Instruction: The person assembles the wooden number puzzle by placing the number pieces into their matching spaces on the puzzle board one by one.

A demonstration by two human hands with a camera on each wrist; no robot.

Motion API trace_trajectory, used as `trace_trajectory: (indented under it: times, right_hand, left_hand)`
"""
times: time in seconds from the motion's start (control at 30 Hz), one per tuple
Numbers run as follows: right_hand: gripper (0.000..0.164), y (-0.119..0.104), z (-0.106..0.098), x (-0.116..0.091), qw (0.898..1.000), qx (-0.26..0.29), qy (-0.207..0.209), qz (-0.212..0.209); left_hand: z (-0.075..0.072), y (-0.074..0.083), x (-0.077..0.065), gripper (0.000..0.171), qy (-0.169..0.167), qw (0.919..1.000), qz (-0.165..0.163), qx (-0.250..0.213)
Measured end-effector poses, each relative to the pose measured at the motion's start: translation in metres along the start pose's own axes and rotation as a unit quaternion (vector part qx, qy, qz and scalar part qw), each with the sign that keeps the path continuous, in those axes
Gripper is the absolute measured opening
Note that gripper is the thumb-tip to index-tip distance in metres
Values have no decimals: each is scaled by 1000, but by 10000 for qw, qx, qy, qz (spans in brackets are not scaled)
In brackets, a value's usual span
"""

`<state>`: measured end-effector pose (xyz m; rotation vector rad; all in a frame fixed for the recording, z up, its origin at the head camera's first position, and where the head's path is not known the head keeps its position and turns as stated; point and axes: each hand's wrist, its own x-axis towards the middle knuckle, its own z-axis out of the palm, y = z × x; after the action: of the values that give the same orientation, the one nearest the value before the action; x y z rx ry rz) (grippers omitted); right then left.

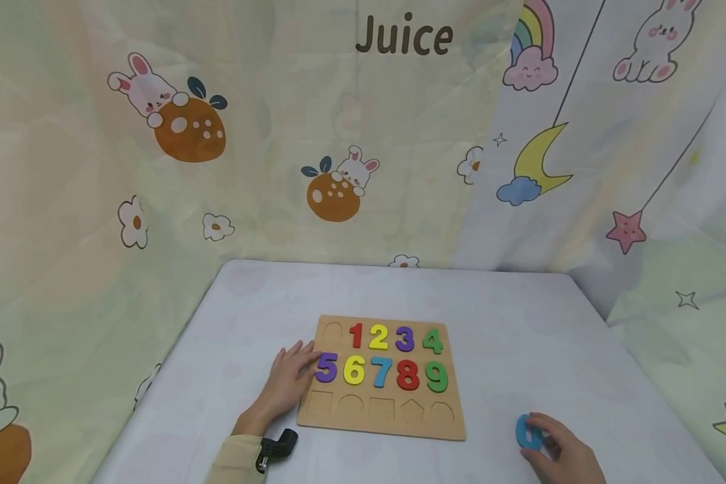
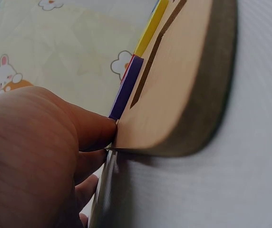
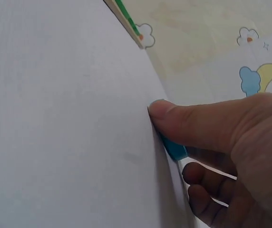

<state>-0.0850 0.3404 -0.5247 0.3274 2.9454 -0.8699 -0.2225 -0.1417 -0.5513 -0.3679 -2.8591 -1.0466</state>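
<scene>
A wooden number puzzle board (image 1: 393, 425) lies on the table. My left hand (image 1: 290, 376) rests at its left edge, fingertips right beside the purple number 5 (image 1: 327, 368). In the left wrist view the fingers (image 2: 95, 132) touch the board's edge (image 2: 174, 114) near a corner. To the right of the board, my right hand (image 1: 565, 452) pinches a blue number 0 (image 1: 521, 430) between thumb and fingers, close over the tabletop. The right wrist view shows the thumb (image 3: 188, 121) covering most of the blue piece (image 3: 175, 150).
Coloured numbers 1 to 9 sit in the board's upper two rows. An outlined recess (image 1: 333, 329) shows at the top left, and several shaped outlines (image 1: 382, 408) run along the bottom row. A black wrist mount (image 1: 276, 449) sits on the left sleeve. Printed cloth (image 1: 266, 134) hangs behind the white table (image 1: 520, 323).
</scene>
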Motion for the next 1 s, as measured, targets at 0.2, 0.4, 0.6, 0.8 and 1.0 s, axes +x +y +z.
trace_trajectory:
  times: [0.2,0.4,0.6,0.8,1.0]
  right_hand:
    - [48,-11,-3,6,9994,-213,242,117]
    - [37,-23,-1,15,9992,-326,231,-4]
    - [33,-34,5,25,9994,-249,196,-112]
    - [36,-45,10,35,9981,-428,351,-268]
    - [43,-53,12,43,9969,-595,437,-284]
  left_hand:
    - [1,-1,0,36,-6,10000,2,-1]
    - [1,-1,0,36,-18,10000,-18,31]
    - [1,0,-1,35,-6,10000,-7,79]
    - [-1,1,-2,35,13,10000,26,37]
    - [-1,1,-1,36,10,10000,43,45]
